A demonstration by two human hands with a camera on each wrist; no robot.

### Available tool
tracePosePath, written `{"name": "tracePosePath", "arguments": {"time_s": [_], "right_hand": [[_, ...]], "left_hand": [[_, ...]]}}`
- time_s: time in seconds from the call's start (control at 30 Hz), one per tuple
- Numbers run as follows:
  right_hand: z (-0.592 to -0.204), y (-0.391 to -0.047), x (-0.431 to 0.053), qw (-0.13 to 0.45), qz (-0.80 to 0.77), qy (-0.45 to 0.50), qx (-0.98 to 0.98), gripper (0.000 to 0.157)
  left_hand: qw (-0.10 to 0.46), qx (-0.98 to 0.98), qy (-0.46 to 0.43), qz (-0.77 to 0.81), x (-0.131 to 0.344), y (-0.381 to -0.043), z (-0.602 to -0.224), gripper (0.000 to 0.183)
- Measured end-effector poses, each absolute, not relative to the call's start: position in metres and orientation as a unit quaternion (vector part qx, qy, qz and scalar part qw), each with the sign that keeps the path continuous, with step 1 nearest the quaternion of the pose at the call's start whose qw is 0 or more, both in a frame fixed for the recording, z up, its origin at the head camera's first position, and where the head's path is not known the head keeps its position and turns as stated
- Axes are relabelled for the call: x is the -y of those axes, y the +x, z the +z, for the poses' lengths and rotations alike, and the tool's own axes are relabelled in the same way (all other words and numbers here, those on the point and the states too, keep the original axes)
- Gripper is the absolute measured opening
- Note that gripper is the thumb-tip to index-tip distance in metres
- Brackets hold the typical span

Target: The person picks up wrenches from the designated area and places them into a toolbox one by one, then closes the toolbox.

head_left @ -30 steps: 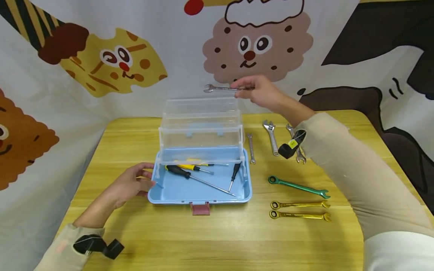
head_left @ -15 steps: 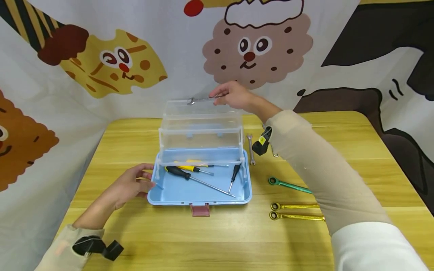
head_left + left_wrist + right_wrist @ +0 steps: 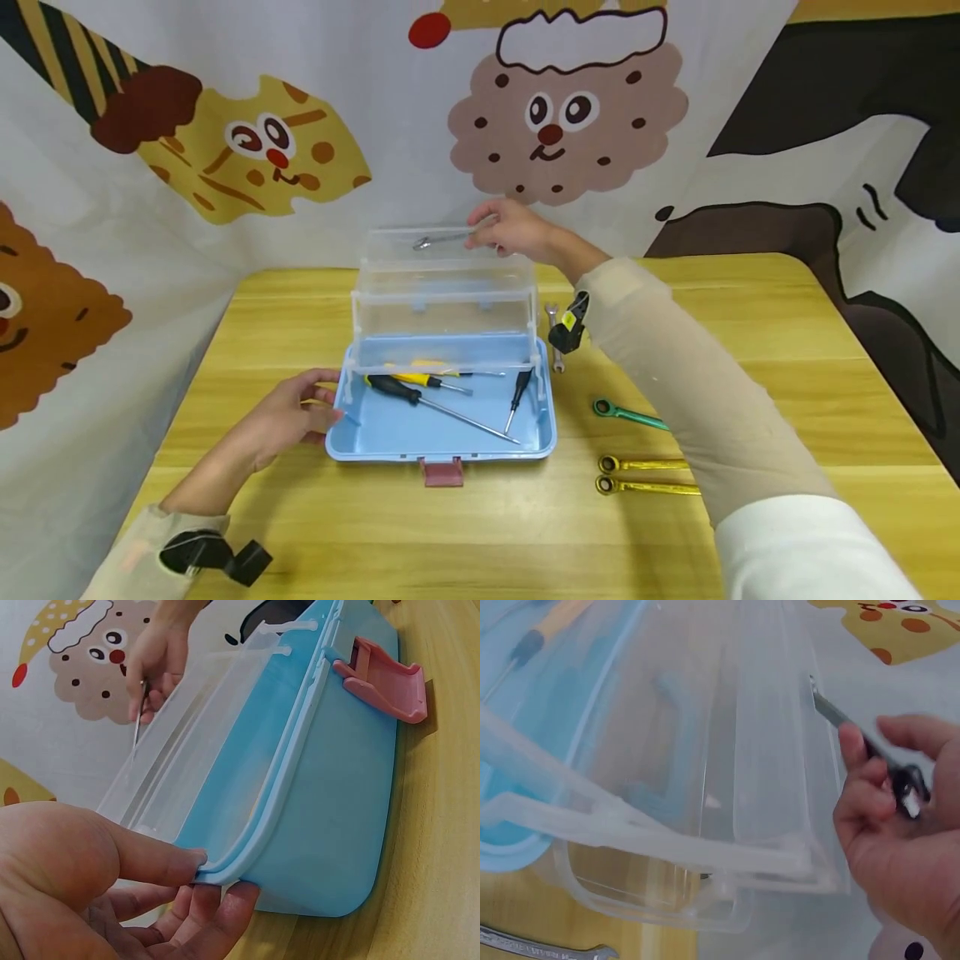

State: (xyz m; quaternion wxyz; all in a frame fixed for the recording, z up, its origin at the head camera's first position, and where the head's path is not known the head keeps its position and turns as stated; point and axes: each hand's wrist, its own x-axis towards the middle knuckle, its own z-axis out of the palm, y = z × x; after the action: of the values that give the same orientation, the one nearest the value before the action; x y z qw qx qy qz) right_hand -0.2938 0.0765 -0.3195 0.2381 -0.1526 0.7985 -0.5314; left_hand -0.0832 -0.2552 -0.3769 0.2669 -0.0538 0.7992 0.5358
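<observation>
A light-blue toolbox (image 3: 367, 455) stands open on the table with stepped clear plastic trays (image 3: 397, 275) raised at its back. My left hand (image 3: 288, 417) grips the box's left rim, thumb on top and fingers beneath in the left wrist view. Over the uppermost tray, my right hand (image 3: 513, 229) holds a silver wrench (image 3: 442, 239) by one end, its open jaw pointing left. Inside the box lie a long black screwdriver (image 3: 393, 387), a small black one (image 3: 522, 382) and yellow-handled screwdrivers (image 3: 420, 379).
Right of the box lies a small silver wrench (image 3: 557, 360), partly behind the wrist camera. Further right are a green ratchet wrench (image 3: 630, 414) and two gold ratchet wrenches (image 3: 645, 464), partly under my sleeve. A pink latch (image 3: 442, 473) hangs at the box front. A printed curtain (image 3: 420, 125) hangs behind.
My right hand has carried the silver wrench left and down from beside the trays to over the top tray. My left hand has stayed on the box rim.
</observation>
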Motion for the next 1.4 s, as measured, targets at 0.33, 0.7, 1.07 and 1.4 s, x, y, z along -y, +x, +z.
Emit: {"name": "tracePosePath", "arguments": {"time_s": [0.33, 0.7, 1.07, 1.4], "right_hand": [[-0.327, -0.292, -0.085, 0.267, -0.624, -0.166, -0.715, 0.029], [-0.331, -0.296, -0.084, 0.094, -0.396, -0.218, -0.887, 0.036], [-0.335, -0.291, -0.073, 0.041, -0.253, -0.186, -0.949, 0.038], [-0.337, -0.293, -0.074, 0.033, -0.231, -0.181, -0.955, 0.042]], "left_hand": [[0.269, -0.792, -0.043, 0.547, 0.256, -0.081, -0.379, 0.062], [0.270, -0.791, -0.044, 0.547, 0.254, -0.082, -0.377, 0.061], [0.272, -0.792, -0.051, 0.544, 0.254, -0.082, -0.376, 0.060], [0.270, -0.794, -0.049, 0.543, 0.252, -0.083, -0.376, 0.059]]}}
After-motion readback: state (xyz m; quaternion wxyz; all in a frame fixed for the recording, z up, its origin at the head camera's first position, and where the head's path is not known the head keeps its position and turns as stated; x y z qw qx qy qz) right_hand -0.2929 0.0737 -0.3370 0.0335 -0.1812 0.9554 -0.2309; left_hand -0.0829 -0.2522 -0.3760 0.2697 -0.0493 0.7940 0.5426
